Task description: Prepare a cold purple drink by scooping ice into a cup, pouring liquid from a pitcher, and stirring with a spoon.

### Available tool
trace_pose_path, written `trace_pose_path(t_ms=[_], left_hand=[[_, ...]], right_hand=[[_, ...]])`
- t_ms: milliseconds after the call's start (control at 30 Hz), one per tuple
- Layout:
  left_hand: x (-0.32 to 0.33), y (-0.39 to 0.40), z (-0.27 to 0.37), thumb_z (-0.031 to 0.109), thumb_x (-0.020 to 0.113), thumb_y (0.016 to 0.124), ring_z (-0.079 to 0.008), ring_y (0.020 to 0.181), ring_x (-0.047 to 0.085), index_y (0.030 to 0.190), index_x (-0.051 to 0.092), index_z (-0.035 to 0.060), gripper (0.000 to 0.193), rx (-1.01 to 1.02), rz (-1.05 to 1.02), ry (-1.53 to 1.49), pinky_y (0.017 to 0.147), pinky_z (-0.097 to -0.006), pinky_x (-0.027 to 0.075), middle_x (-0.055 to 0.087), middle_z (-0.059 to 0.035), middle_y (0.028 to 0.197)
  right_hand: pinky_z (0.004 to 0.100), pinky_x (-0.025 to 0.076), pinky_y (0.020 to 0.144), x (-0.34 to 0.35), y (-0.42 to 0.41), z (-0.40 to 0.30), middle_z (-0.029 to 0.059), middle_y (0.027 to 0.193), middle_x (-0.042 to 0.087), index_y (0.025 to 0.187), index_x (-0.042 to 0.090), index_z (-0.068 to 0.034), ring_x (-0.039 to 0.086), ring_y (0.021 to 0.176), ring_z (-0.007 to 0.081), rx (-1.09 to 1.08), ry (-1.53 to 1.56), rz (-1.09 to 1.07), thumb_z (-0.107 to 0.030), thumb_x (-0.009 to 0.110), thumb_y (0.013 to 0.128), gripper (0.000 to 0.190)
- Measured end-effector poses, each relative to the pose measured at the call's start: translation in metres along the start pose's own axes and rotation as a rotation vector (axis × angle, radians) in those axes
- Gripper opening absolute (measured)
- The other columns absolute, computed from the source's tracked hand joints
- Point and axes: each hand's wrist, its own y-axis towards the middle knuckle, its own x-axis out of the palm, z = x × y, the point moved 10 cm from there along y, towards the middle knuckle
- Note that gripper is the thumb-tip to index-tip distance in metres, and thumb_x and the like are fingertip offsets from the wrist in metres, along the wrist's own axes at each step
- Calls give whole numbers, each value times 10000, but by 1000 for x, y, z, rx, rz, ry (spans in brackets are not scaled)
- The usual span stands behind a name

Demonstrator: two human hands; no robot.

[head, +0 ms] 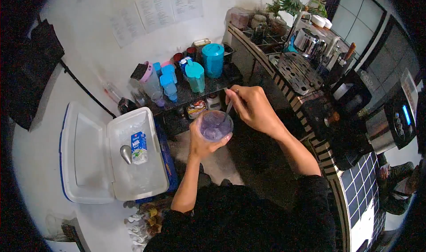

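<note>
My left hand [203,145] is wrapped around a clear cup [215,126] of icy purple drink, held up before my body. Between the thumb and fingers of my right hand [254,107] is the handle of a metal spoon [229,107]. The spoon's lower end dips into the drink at the cup's right side and is hidden there. To the left stands an open cooler box [168,174] with ice in it. On the ice lie a blue and white milk carton [139,147] and a metal scoop [126,154].
Ahead, a dark shelf [213,94] carries a teal pitcher [195,75], a blue lidded jug [213,61] and several plastic containers. Along the right runs a counter with an espresso machine [308,42], a perforated metal tray [296,72] and a coffee grinder [382,135]. A seated person [399,182] shows at far right.
</note>
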Motion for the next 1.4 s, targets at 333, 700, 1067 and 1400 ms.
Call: trace_pose_path(t_ms=[333, 700, 1067, 1400], left_hand=[[-2, 0, 1, 191, 841, 580, -165, 862, 632, 1042, 602, -5, 556, -4, 5, -31, 825, -317, 497, 664, -81, 953], [-4, 3, -2, 190, 833, 566, -183, 881, 634, 1049, 601, 1, 568, 62, 14, -33, 835, -328, 496, 663, -99, 965], [-10, 2, -15, 188, 833, 575, -158, 845, 637, 1040, 604, -3, 552, -67, 8, -112, 812, -316, 505, 666, -82, 929], [-22, 1, -21, 189, 853, 573, -144, 885, 618, 1075, 576, -9, 607, -91, -1, -53, 836, -307, 495, 647, -80, 976]], right_hand=[[402, 403, 503, 24, -11, 11, 236, 633, 519, 749, 558, 58, 496, 538, 366, 77, -8, -26, -90, 546, 926, 231], [444, 429, 513, 25, -12, 17, 261, 654, 555, 744, 575, 48, 582, 599, 423, 102, -45, 2, -107, 549, 926, 240], [428, 463, 542, 26, -2, 11, 247, 686, 600, 742, 584, 47, 619, 645, 408, 85, -5, 3, -111, 543, 931, 250], [377, 405, 490, 34, 7, 10, 246, 609, 514, 737, 567, 71, 547, 506, 349, 26, 21, 69, -85, 544, 933, 252]])
